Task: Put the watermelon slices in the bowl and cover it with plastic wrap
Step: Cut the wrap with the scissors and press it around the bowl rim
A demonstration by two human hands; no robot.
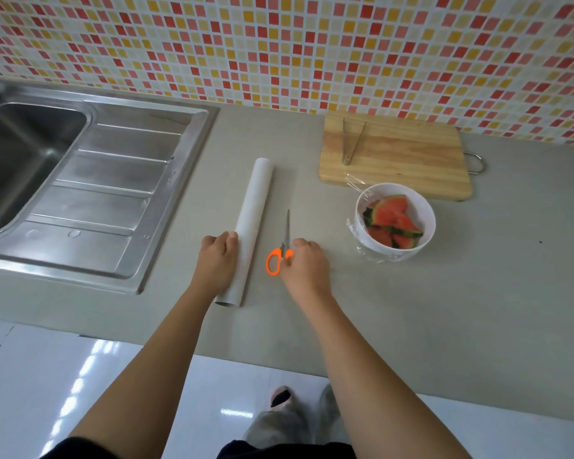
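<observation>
A white bowl [426, 217] stands on the counter to the right, holding several watermelon slices [391, 217]; clear plastic wrap [362, 253] lies over its top and clings down its sides. A long white roll of plastic wrap [256, 207] lies on the counter in the middle. My left hand [217, 260] rests on the near part of the roll, fingers curled over it. Orange-handled scissors [280, 251] lie to the right of the roll. My right hand [307, 263] is at the scissors' handles, its fingers touching them.
A wooden cutting board [411, 160] with metal tongs [352, 140] lies behind the bowl, against the tiled wall. A steel sink [113, 180] with a drainboard takes up the left. The counter's front edge runs just below my hands.
</observation>
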